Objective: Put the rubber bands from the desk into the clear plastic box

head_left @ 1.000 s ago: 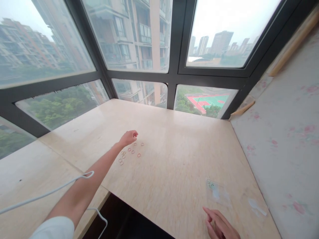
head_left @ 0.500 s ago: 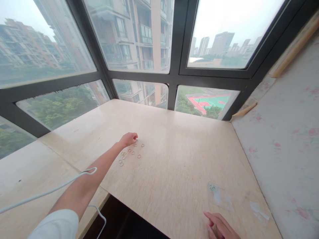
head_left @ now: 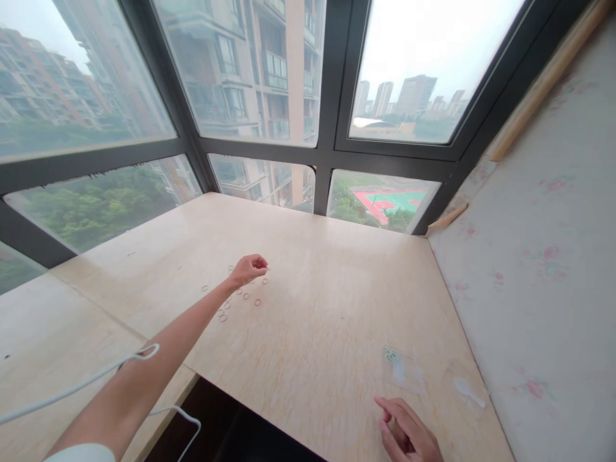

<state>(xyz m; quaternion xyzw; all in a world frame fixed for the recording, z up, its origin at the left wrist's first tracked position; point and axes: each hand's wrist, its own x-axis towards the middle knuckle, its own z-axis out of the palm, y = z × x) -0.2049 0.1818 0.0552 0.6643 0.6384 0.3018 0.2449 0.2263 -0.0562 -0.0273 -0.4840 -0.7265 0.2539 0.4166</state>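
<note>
My left hand (head_left: pixel 249 267) is stretched far out over the beige marble-look table (head_left: pixel 327 321), fingers curled into a loose pinch just above several small rubber bands (head_left: pixel 243 295) scattered flat on the surface. What its fingertips pinch, if anything, is too small to see. My right hand (head_left: pixel 409 436) rests at the near edge of the table, fingers stretched out and apart, holding nothing. A small clear plastic bag (head_left: pixel 402 371) lies flat just beyond it.
A second clear plastic piece (head_left: pixel 466 391) lies near the right wall, which has floral wallpaper (head_left: pixel 543 269). Large dark-framed windows (head_left: pixel 332 160) close off the far side. A white cable (head_left: pixel 81 385) loops around my left forearm. A dark gap (head_left: pixel 240 430) opens below the table's near edge.
The view has shifted slightly left and down. My left hand stays closed over the rubber bands, barely lifted. The right hand has slid a little left along the near edge.
</note>
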